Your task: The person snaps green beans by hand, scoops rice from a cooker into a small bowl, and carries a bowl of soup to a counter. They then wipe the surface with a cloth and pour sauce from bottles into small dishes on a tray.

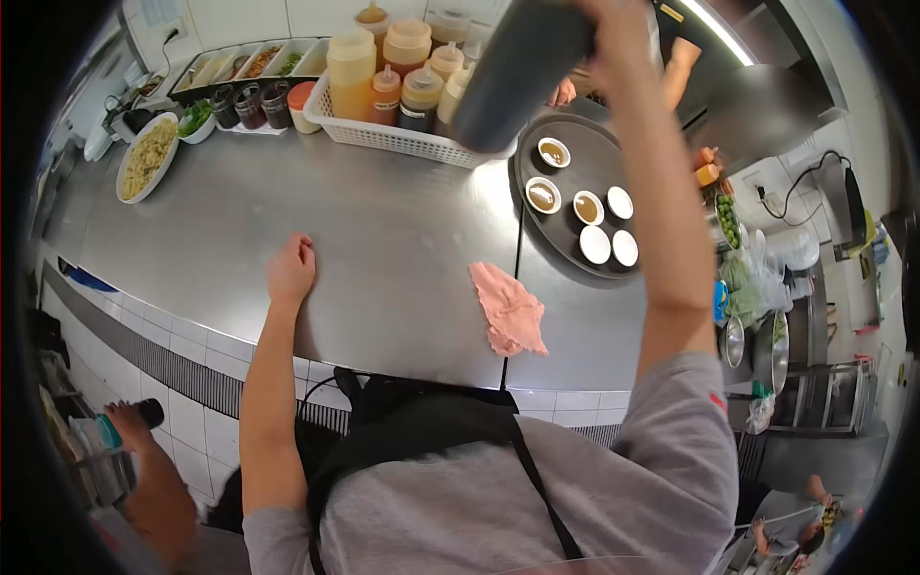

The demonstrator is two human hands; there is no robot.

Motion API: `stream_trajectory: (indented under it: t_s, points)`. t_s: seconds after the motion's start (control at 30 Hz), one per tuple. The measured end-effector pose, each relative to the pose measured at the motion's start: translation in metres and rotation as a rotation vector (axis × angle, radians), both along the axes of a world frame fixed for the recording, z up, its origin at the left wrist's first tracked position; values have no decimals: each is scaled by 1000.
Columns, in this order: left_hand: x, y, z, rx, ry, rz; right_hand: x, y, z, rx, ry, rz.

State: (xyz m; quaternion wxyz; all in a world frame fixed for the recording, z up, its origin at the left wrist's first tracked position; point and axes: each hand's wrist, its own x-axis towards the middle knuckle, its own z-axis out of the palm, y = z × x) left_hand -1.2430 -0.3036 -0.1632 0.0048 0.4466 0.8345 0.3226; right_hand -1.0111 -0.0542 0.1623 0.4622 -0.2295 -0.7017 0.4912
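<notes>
My right hand (pixel 613 29) is raised at the top of the view, its fingers mostly cut off by the frame edge. It grips a large dark grey cylindrical bottle (pixel 525 72), tilted and slightly blurred. Below and to its right lies a round dark tray (pixel 565 230) with several small white cups. Three hold brown sauce, such as this sauce cup (pixel 542 195); three others look plain white, like this white cup (pixel 594 245). My left hand (pixel 291 270) rests on the steel counter (pixel 402 230), fingers curled in a loose fist, with nothing visible in it.
A pink cloth (pixel 508 309) lies near the counter's front edge. At the back stand a white basket (pixel 402 139) of sauce bottles, dark jars (pixel 250 105), an ingredient rack (pixel 259 63) and an oval dish (pixel 149 158). Another person's hand (pixel 125 422) holds something at lower left.
</notes>
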Motion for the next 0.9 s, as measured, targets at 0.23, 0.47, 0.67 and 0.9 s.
stream_trajectory:
  t_s: [0.23, 0.47, 0.67, 0.9]
  points:
    - [-2, -1, -4, 80, 99, 1, 42, -55, -147, 282, -306, -287]
    - [0, 0, 1, 45, 115, 16, 45, -56, -177, 198, -279, -344]
    - [0, 1, 4, 19, 127, -5, 43, -57, -251, 111, 139, -256]
    - [-5, -2, -4, 1, 45, -50, 46, -59, -260, 312, 25, -508]
